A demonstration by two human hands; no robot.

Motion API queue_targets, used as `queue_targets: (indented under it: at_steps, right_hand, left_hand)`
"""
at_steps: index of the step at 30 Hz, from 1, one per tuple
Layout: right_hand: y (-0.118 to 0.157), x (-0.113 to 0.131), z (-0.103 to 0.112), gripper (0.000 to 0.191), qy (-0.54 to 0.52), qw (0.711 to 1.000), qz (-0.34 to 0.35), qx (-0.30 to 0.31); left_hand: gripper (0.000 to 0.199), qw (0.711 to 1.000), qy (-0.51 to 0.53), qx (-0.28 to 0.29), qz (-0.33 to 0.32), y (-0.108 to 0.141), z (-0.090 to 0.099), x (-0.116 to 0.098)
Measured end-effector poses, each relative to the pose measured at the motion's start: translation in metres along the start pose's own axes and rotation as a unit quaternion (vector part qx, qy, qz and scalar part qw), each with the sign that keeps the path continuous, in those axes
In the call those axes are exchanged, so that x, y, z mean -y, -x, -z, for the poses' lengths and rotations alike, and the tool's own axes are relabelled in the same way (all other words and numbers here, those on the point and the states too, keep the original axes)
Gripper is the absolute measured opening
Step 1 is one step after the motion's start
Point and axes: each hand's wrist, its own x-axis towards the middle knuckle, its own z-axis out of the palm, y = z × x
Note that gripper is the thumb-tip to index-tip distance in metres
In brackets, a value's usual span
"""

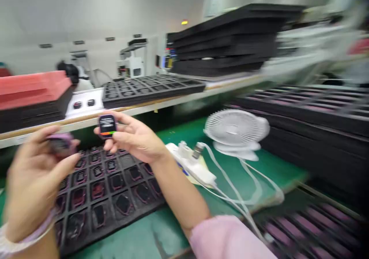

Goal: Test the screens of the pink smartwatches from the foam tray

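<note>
My right hand [132, 137] pinches a small purple-cased smartwatch [107, 125] whose lit screen faces me, showing white text and an orange-green strip. To its left, my left hand [37, 170] grips a second purple watch body [60, 143], blurred by motion, with its dark face tilted. Both hands are raised above a black compartment tray [109, 214]. Several more purple-rimmed watches lie in the tray's cells, some with lit text on their screens. My left hand and forearm cover part of the tray's left side.
A white fan [236, 128] and a white power strip [191, 166] with trailing cables stand on the green bench [173, 224]. Black trays [225, 39] are stacked on the shelf behind, near a red bin [31, 89]. More stacked trays [311, 136] rise at right.
</note>
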Motion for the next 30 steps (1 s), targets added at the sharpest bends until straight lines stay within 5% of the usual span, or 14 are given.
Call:
queue_targets:
  at_steps: [2,6,13,20,30]
  right_hand:
    - [-0.009,-0.012,0.004,0.062,-0.010,0.999,-0.022,-0.042]
    - [-0.016,-0.024,0.009,0.057,0.009,0.996,-0.053,-0.077]
    - [-0.012,-0.026,0.003,0.051,0.059,0.992,-0.044,-0.106]
    - [-0.013,-0.026,0.004,0.049,0.073,0.991,-0.030,-0.108]
    - [-0.014,-0.029,0.003,0.047,0.088,0.986,-0.023,-0.141]
  left_hand:
    - [0.054,0.996,0.045,-0.075,0.031,0.002,0.006,-0.006]
    - [0.057,0.984,0.106,-0.077,0.117,-0.012,-0.003,0.006]
    - [0.049,0.981,0.135,-0.054,0.125,-0.011,-0.009,0.016]
    - [0.067,0.979,0.155,-0.036,0.130,-0.011,-0.011,0.018]
    - [0.040,0.972,0.178,-0.043,0.147,-0.011,-0.014,0.017]
